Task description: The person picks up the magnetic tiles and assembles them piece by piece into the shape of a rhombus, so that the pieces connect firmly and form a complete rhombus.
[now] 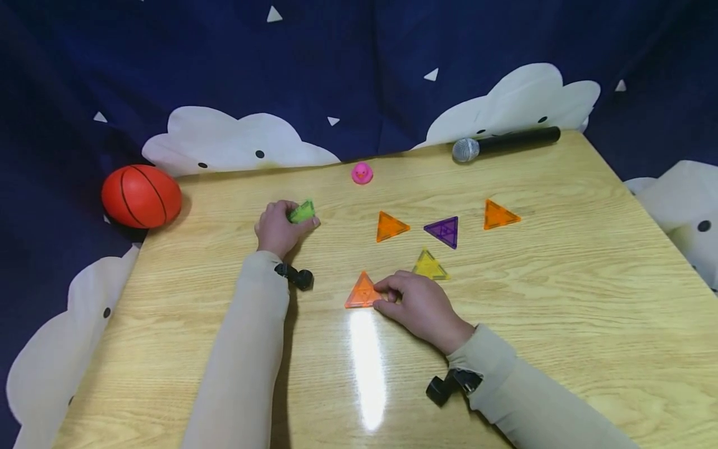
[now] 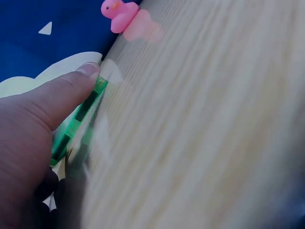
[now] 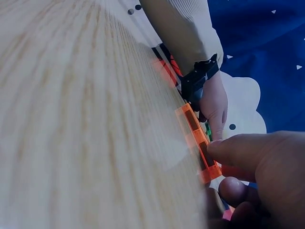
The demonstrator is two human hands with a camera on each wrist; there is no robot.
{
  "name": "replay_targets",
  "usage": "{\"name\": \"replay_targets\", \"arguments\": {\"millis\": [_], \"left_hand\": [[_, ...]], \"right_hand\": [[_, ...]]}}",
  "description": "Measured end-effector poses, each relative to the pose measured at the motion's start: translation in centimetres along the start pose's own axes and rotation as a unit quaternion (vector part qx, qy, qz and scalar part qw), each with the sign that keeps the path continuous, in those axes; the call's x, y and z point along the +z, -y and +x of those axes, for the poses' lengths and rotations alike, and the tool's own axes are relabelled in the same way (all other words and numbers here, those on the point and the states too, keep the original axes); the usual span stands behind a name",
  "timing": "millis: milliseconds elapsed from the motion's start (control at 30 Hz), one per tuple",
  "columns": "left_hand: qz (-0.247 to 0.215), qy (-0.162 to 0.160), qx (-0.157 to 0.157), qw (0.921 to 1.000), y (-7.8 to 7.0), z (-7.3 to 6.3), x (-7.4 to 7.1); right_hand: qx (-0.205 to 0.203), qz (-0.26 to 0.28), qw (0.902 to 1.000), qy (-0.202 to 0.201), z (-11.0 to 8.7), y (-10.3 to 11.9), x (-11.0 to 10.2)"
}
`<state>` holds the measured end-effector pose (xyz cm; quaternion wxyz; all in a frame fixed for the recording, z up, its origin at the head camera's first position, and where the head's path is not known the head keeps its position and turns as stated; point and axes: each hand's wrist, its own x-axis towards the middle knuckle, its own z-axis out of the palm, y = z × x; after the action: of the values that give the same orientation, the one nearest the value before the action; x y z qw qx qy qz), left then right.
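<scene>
My left hand (image 1: 278, 229) grips a translucent green magnetic tile (image 1: 303, 212) on the left part of the table. In the left wrist view its thumb lies along the edge of the green tile (image 2: 78, 119), which is low over the wood. Nearer the front, my right hand (image 1: 417, 305) pinches the right side of an orange triangular magnetic tile (image 1: 363, 292) between thumb and fingers. The right wrist view has the thumb on the long edge of this orange tile (image 3: 198, 143). Just beyond the right hand is a yellow triangular tile (image 1: 429, 266), partly covered by it.
Farther back lie an orange triangle (image 1: 391, 226), a purple triangle (image 1: 444, 231) and another orange triangle (image 1: 499, 215). A pink toy duck (image 1: 361, 173) stands near the back edge. A microphone (image 1: 505, 144) lies back right, and a red basketball (image 1: 141, 196) sits at the left edge.
</scene>
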<state>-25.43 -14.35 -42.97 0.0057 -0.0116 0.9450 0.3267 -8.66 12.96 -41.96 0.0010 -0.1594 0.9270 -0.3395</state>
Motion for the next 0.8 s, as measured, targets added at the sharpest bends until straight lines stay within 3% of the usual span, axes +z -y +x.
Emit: {"name": "replay_targets", "arguments": {"millis": [233,800], "left_hand": [[-0.027,-0.014,0.027,0.9992,0.5,-0.5,0.4],[-0.06,-0.011,0.048,0.997,0.2,-2.3,0.6]], "right_hand": [[-0.005,-0.003,1.0,-0.003,0.0,-0.1,0.1],[-0.008,-0.001,1.0,-0.002,-0.1,-0.3,0.2]]}}
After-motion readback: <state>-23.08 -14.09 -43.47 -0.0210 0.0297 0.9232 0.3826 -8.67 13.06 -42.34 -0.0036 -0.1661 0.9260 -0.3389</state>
